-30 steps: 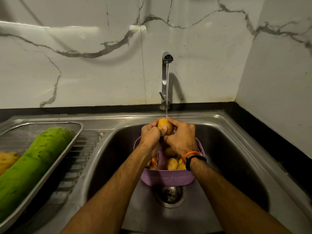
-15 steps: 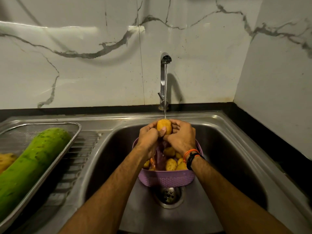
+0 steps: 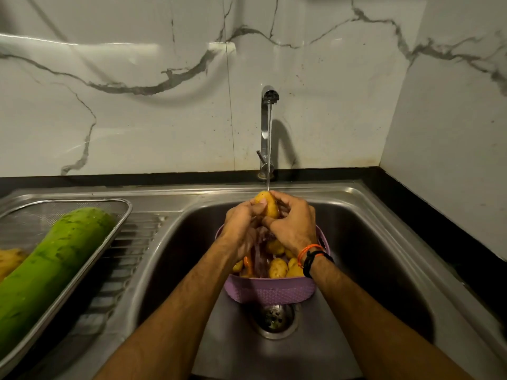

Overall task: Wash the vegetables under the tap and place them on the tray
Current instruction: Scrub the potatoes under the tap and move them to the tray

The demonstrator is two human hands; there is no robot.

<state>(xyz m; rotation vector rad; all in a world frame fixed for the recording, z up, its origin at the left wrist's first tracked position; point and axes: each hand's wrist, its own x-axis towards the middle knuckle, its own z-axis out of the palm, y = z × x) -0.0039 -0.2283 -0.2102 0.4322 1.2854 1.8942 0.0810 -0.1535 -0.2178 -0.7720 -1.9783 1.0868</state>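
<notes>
Steel sink [image 3: 384,242] fills centre frame, almost nothing has changed over the last second. Mesh tray [image 3: 120,215] at left still carries the bottle gourd [image 3: 52,264] and one yellowish vegetable [image 3: 11,260] at the far left edge. Purple basket [image 3: 270,290] stays in the basin over the drain, several potatoes [image 3: 278,267] still inside. Tap [image 3: 267,124] keeps running. Left hand [image 3: 241,229] and right hand [image 3: 295,226] stay cupped together, fingers curled round one potato [image 3: 267,205] under the stream; only the fingers shift, potato turned slightly. Judgement: still scrubbing, this potato not yet ready for the tray, most of the basket still unwashed.
</notes>
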